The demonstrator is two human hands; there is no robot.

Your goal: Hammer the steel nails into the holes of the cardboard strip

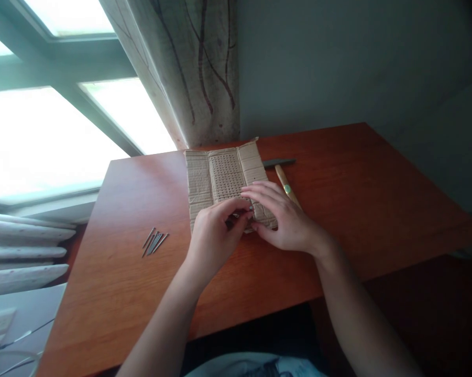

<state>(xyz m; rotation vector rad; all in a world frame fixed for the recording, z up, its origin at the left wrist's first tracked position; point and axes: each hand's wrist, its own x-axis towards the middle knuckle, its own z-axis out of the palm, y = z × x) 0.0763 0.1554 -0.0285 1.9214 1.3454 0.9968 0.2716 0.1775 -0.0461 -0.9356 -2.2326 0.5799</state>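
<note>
the perforated cardboard (224, 168) lies on the bench (141, 298), its near part under both grips. the left hand (212, 226) has thumb and forefinger drawn together, on what i cannot tell; the right hand (286, 219) is spread. nails (154, 242) lie leftward.

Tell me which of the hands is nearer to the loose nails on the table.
Left. The left hand is to the right of the nails, over the cardboard's near part; the right hand is farther right.
</note>
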